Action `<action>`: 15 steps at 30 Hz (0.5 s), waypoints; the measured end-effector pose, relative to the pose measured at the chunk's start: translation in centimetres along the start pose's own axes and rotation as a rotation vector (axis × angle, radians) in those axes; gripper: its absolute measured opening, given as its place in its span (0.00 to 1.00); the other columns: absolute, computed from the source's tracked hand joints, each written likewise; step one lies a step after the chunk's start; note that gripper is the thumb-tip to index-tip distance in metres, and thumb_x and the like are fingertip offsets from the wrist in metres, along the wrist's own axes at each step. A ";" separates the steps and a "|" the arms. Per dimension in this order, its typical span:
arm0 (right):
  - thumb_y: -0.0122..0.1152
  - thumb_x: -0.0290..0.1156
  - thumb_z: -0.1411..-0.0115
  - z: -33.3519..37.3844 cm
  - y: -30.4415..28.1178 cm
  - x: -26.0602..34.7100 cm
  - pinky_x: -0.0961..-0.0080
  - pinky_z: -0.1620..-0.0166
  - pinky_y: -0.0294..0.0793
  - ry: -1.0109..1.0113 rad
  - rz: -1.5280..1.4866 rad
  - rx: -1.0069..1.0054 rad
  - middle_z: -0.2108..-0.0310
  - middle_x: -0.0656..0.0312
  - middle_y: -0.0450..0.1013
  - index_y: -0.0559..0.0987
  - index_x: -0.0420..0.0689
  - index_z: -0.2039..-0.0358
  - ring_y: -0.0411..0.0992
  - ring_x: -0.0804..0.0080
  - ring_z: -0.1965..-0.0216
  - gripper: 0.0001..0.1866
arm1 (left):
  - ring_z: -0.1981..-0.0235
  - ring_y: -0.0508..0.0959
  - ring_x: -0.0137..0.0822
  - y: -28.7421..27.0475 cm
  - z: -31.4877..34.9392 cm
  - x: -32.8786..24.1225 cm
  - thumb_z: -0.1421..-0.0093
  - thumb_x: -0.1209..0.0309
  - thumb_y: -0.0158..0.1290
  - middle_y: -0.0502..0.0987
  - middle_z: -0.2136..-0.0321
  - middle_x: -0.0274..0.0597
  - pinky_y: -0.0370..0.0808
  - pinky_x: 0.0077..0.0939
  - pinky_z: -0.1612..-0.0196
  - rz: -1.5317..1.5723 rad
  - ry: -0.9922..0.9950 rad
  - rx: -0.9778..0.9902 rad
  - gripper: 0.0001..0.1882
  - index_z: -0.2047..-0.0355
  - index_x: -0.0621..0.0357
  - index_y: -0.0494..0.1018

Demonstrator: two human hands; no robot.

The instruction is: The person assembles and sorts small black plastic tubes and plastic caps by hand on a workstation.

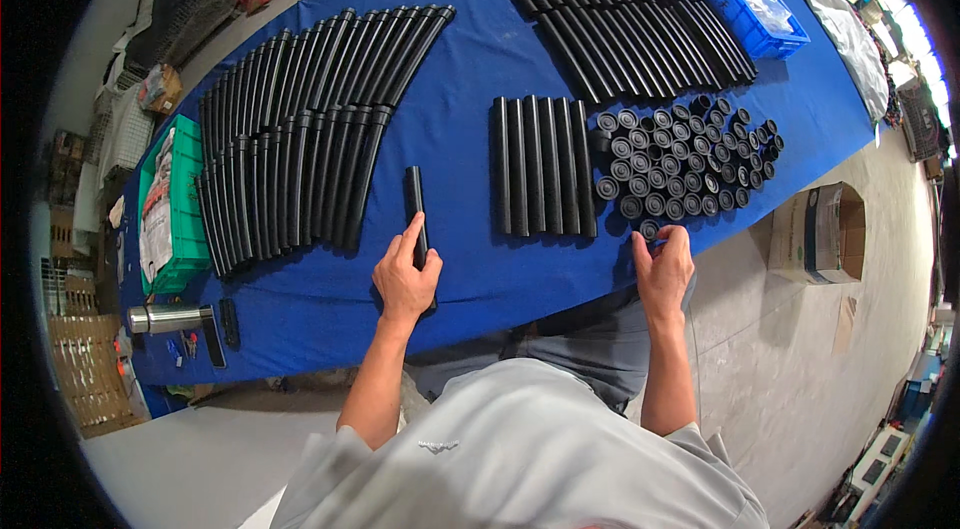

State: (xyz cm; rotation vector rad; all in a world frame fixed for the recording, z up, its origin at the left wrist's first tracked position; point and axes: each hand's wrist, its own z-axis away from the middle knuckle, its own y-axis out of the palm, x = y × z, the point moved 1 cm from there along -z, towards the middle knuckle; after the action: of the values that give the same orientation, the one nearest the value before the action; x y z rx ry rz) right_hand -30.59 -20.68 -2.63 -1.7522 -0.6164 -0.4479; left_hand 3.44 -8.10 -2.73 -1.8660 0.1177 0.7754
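My left hand (405,279) is closed round a short black tube (414,191) near the table's front edge, its index finger stretched along the side. The tube's lower part is partly hidden by the hand. At the near edge of a cluster of round black caps (673,186), my right hand (662,277) has thumb and index finger on either side of one cap (649,229). Just left of the cluster lies a row of several plain black tubes (541,167).
Rows of tubes with collared ends (290,129) fill the left side; more plain tubes (625,24) lie at the far right. A blue crate (795,42) holds clear plastic, a green crate (190,247) stands left near a steel flask (170,319). A cardboard box (818,234) sits beyond the right edge.
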 end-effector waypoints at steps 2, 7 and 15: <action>0.72 0.34 0.46 0.2 -0.7 1.1 0.63 0.70 0.72 -0.033 -0.003 -0.010 0.69 0.52 0.71 0.71 0.39 0.62 0.71 0.57 0.74 0.19 | 0.76 0.78 0.45 0.2 -0.2 0.2 0.51 0.72 0.56 0.75 0.75 0.45 0.74 0.37 0.71 0.000 0.036 -0.040 0.31 0.42 0.50 0.73; 0.75 0.27 0.51 4.3 0.5 5.1 0.66 0.68 0.75 -0.157 -0.275 0.270 0.68 0.53 0.72 0.71 0.40 0.60 0.74 0.59 0.73 0.22 | 0.77 0.78 0.42 0.4 -0.3 0.1 0.50 0.71 0.56 0.75 0.75 0.43 0.74 0.36 0.72 0.004 0.025 -0.036 0.31 0.42 0.50 0.73; 0.73 0.24 0.49 4.4 4.4 8.6 0.71 0.72 0.74 -0.414 -0.281 0.332 0.68 0.55 0.71 0.69 0.38 0.60 0.73 0.66 0.74 0.21 | 0.77 0.76 0.37 0.5 0.1 0.2 0.50 0.72 0.57 0.77 0.72 0.42 0.73 0.30 0.71 0.001 -0.008 -0.025 0.31 0.42 0.50 0.73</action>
State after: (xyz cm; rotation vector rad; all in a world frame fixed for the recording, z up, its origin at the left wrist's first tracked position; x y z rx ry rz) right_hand -21.22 -15.80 -2.04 -1.4490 -1.1723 -0.1561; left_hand 3.32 -8.19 -3.22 -1.8867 0.1045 0.7881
